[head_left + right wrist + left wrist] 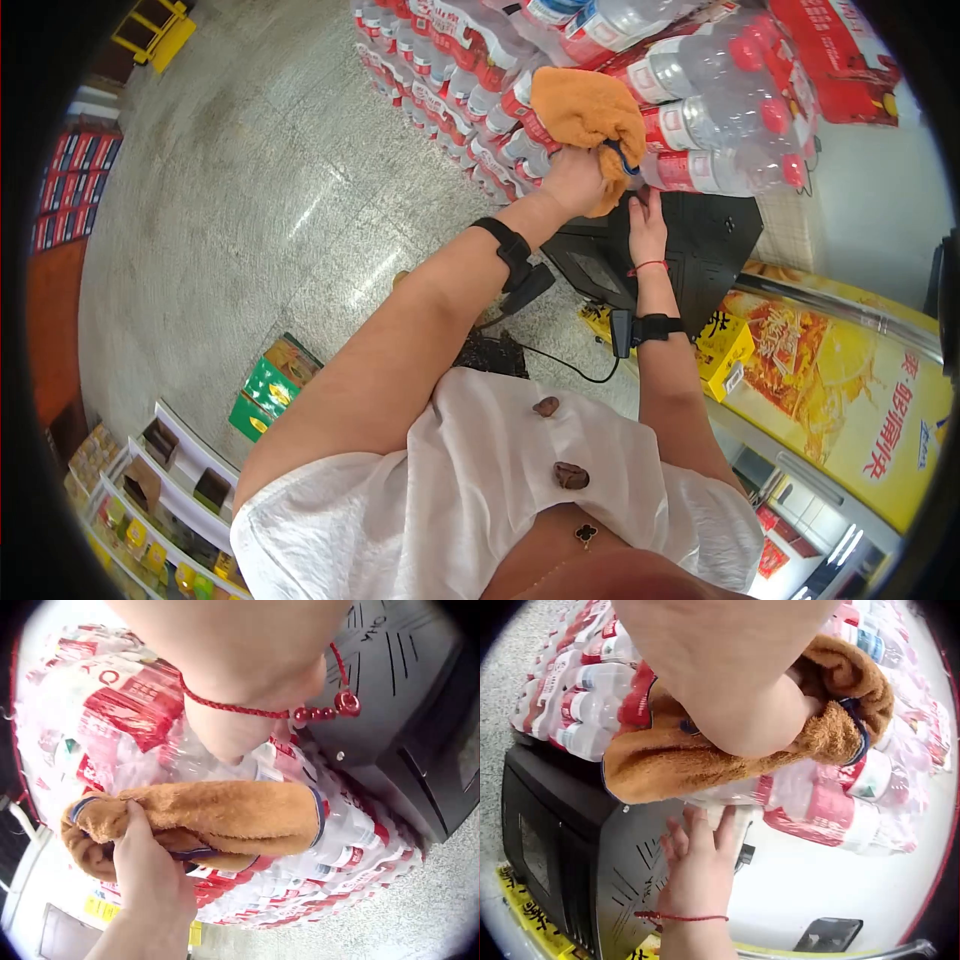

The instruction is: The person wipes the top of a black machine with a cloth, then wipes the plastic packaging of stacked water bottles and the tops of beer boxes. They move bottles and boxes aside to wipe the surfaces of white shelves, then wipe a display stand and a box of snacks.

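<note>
An orange-brown towel with dark blue edging is bunched in my left hand, which grips it over shrink-wrapped packs of bottles. In the right wrist view the left thumb lies across the folded towel. My right hand, with a red bracelet at the wrist, reaches over a black case with vent slots. Its fingers are extended, fingertips right at the lower edge of the bottle packs, just below the towel. The right hand holds nothing visible.
Stacked bottle packs rise in front, with a red package at upper right. A yellow printed freezer and a yellow box stand at the right. A black cable hangs below the case. A green box sits on the floor.
</note>
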`<action>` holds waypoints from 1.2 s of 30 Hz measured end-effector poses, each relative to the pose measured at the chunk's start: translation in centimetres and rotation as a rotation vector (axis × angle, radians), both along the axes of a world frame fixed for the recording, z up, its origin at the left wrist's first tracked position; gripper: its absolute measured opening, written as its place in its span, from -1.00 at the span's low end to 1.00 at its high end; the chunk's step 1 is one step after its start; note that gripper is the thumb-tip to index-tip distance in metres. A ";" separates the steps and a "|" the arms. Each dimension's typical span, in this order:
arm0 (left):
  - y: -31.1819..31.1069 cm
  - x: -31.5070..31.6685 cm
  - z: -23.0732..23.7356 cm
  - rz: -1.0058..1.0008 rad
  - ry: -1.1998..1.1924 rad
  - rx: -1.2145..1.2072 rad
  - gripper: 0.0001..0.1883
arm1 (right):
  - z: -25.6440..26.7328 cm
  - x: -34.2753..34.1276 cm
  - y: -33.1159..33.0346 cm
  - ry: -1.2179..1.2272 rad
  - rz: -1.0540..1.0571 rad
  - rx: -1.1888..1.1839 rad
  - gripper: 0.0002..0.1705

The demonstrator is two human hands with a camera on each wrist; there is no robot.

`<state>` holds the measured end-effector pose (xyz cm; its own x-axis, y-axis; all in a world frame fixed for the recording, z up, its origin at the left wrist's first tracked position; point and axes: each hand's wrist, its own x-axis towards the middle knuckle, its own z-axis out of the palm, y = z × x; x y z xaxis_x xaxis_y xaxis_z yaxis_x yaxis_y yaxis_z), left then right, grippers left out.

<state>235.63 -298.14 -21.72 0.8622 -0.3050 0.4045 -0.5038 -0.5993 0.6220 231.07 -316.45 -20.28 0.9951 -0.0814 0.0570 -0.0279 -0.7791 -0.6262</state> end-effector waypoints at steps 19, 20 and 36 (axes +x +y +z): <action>-4.8 0.2 -29.3 0.286 0.276 -1.092 -0.44 | -27.1 -4.4 4.2 0.136 0.334 -0.146 -0.57; -4.6 0.4 -28.8 0.295 0.273 -1.087 -0.44 | -29.3 -3.9 4.3 0.155 0.308 -0.212 -0.56; -2.1 1.8 -48.3 0.379 0.099 -0.773 -0.32 | -46.9 3.0 4.6 0.308 0.432 -0.409 -0.78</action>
